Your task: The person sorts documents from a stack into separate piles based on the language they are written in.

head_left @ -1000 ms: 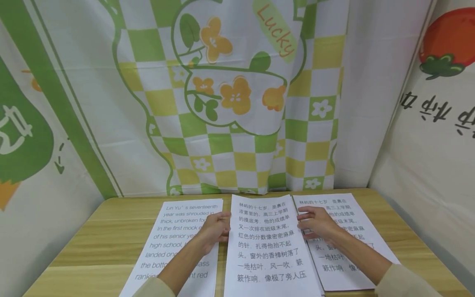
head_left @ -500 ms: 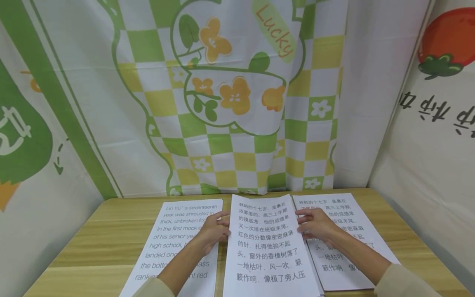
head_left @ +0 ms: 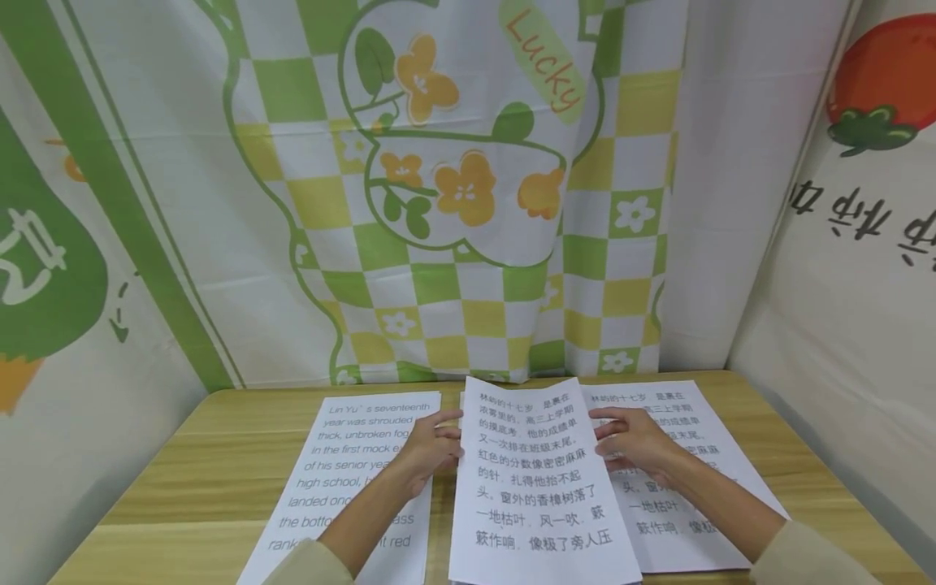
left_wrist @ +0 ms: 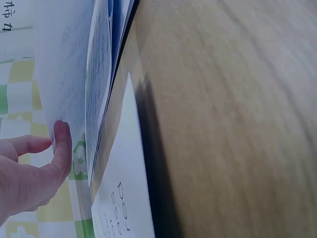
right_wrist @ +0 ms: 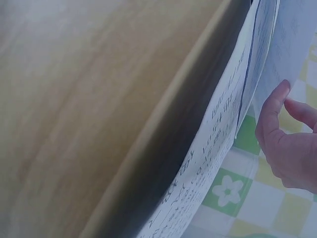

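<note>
A printed sheet of paper (head_left: 537, 487) with Chinese text is raised in the middle of the head view, its top edge bowed. My left hand (head_left: 424, 451) pinches its left edge between thumb and fingers. At the opposite edge, my right hand (head_left: 634, 445) pinches it likewise. In the left wrist view the lifted sheet (left_wrist: 64, 64) stands apart from more printed paper (left_wrist: 100, 74) below it. The right wrist view shows my right hand (right_wrist: 292, 148) with thumb and forefinger at the sheet's edge.
To the left lies a stack of paper with English text (head_left: 314, 487), partly behind my left forearm. On the right is a stack with Chinese text (head_left: 683, 508), partly under my right arm. Both rest on a wooden table (head_left: 183, 471) before a checked curtain (head_left: 439, 284).
The middle sheet has risen and shifted slightly right, both hands moving with it. An edge of paper beneath it now shows at its upper left.
</note>
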Motion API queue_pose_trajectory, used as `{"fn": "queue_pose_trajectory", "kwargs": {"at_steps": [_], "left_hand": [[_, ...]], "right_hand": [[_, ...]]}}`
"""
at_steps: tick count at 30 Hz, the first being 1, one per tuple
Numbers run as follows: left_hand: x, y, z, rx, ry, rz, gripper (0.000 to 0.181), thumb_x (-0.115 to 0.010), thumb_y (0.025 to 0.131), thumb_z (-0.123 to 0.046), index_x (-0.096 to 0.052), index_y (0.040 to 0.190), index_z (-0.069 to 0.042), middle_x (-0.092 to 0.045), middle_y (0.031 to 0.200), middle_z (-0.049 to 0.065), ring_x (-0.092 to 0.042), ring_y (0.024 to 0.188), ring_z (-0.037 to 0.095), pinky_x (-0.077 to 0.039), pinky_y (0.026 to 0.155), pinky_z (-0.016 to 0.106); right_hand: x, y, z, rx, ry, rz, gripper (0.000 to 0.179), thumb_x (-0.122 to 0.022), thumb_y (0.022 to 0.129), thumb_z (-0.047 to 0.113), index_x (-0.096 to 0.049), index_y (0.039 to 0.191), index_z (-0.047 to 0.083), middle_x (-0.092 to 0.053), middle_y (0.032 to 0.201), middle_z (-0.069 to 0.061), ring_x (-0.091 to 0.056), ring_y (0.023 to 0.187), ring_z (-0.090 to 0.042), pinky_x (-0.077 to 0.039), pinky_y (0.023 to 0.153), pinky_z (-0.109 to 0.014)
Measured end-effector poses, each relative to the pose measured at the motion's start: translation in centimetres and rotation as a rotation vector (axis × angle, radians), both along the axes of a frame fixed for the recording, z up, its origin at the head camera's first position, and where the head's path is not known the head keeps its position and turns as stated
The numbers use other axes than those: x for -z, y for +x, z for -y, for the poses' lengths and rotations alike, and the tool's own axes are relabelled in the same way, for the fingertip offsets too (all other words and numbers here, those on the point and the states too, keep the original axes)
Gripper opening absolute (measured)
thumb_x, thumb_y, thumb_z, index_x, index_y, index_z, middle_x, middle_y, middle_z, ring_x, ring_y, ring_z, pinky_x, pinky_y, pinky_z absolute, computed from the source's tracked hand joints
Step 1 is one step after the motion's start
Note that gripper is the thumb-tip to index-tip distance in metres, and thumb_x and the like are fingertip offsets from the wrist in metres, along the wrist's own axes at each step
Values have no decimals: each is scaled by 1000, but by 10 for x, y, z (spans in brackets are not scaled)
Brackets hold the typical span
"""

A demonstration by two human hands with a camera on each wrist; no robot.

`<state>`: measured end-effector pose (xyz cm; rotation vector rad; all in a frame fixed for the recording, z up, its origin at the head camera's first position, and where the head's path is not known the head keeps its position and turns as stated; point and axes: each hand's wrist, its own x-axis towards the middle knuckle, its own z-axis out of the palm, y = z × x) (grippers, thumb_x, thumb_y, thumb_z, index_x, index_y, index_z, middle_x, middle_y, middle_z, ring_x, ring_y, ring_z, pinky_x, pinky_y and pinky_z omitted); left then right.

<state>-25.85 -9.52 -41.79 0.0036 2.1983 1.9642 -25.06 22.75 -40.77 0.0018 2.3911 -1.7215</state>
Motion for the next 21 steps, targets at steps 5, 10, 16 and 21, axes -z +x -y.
{"fn": "queue_pose_trajectory", "kwargs": {"at_steps": [5, 10, 16, 21], "left_hand": [[0, -1, -13, 13, 34, -21, 68, -59, 82, 19, -46, 148, 9, -64, 114, 23, -67, 84, 20, -63, 77, 31], [0, -3, -31, 23, 82, 2, 70, -58, 82, 21, -44, 149, 10, -62, 117, 24, -65, 81, 19, -64, 74, 32], [3, -2, -54, 28, 101, 28, 71, -60, 84, 19, -43, 151, 6, -64, 124, 24, -70, 88, 23, -65, 77, 37], [3, 2, -72, 36, 119, 30, 71, -63, 84, 17, -45, 151, 4, -66, 124, 22, -72, 92, 26, -65, 79, 38]], "right_hand": [[-2, -2, -13, 17, 22, 7, 65, -64, 88, -9, -45, 150, -6, -62, 121, -22, -70, 93, -23, -64, 76, -39], [-2, -5, -35, 5, 34, 5, 64, -63, 92, -7, -42, 153, -5, -59, 130, -26, -70, 99, -24, -64, 79, -40], [-4, -4, -62, -8, 32, 26, 63, -61, 95, -4, -39, 154, -6, -56, 136, -28, -69, 98, -23, -63, 77, -40], [-3, -2, -81, -12, 22, 32, 63, -61, 96, -2, -38, 154, -7, -56, 135, -27, -70, 97, -24, -63, 75, -41]]}}
